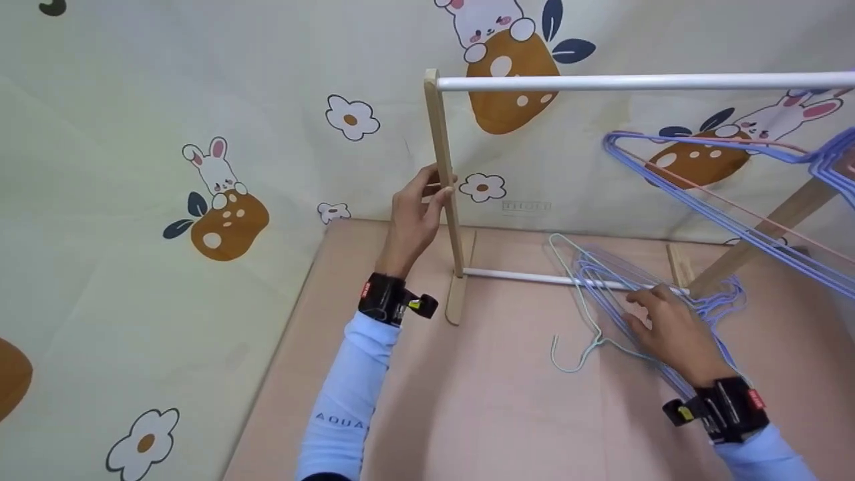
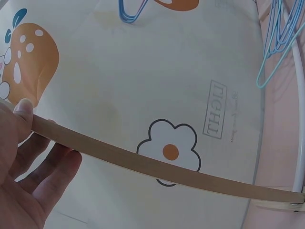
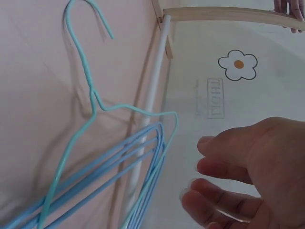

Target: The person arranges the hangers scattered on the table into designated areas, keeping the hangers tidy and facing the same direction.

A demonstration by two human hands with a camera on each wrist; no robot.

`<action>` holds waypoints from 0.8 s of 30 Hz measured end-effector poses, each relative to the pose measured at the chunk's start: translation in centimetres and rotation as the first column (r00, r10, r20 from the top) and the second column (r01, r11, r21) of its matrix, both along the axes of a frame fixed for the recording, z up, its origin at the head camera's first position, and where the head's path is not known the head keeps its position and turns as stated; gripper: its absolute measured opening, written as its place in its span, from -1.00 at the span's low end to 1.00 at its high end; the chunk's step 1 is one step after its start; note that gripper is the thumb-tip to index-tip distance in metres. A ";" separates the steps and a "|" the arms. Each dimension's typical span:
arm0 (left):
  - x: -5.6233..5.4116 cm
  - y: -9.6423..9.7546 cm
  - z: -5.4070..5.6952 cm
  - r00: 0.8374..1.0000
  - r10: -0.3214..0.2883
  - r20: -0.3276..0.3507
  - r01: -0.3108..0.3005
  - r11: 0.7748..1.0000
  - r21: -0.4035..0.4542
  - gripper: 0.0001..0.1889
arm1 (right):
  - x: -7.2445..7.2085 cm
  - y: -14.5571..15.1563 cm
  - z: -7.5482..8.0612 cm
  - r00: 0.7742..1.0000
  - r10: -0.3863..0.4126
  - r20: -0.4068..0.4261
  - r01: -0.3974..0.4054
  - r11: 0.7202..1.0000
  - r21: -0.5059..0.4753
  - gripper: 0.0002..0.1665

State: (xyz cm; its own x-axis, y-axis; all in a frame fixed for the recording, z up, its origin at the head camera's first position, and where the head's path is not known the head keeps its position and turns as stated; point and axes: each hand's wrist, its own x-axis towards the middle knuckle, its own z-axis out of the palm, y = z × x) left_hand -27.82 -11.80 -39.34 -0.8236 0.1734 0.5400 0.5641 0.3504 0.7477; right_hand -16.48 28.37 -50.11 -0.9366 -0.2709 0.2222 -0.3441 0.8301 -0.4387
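Observation:
My left hand (image 1: 413,220) grips the left wooden upright (image 1: 437,133) of a clothes rack about midway up, the thumb on the near side and the fingers curled around it. In the left wrist view the upright (image 2: 143,164) runs away from that hand. My right hand (image 1: 678,334) hovers low at the right with loosely bent fingers and nothing between them. Close by it, a mint-green wire hanger (image 3: 89,86) lies over several blue hangers (image 3: 90,181) in a low pile across the rack's lower bar. Part of the pile is hidden by the right hand.
A white top bar (image 1: 601,82) spans the rack, and a white lower bar (image 1: 521,275) joins its feet. Several blue hangers (image 1: 828,160) and a pink one hang at the right, near the right wooden upright (image 1: 741,259). A patterned wall sheet (image 1: 267,100) stands behind the pink surface (image 1: 507,401).

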 end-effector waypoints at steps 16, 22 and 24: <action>0.1 0.0 0.0 1.000 0.013 0.016 -0.013 1.000 0.003 -0.66 | -0.1 0.3 -2.9 0.999 -0.001 0.034 0.002 1.000 -0.015 -0.58; -0.1 0.0 0.0 1.000 0.012 -0.007 -0.012 1.000 -0.009 -0.66 | 0.1 0.1 -3.8 0.997 0.018 0.080 -0.018 1.000 -0.002 -0.72; -0.1 0.0 -0.1 1.000 0.012 -0.013 -0.012 1.000 -0.008 -0.67 | 0.3 0.0 -4.1 0.993 0.024 0.116 -0.025 1.000 0.009 -0.72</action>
